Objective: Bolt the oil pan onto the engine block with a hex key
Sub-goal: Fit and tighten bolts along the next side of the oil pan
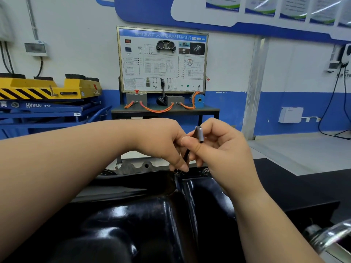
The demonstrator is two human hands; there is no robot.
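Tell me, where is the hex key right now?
In the head view the hex key sits at centre, gripped by the left hand and right hand, its lower end pointing down at the far rim of the black oil pan.

lower tip of the hex key (199, 134) hides behind fingers (180, 162), and the bottom edge crops the oil pan (152, 215).

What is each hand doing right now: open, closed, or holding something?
Left hand: closed, fingers pinching the lower shaft of the hex key.
Right hand: closed, pinching the hex key's upper end.
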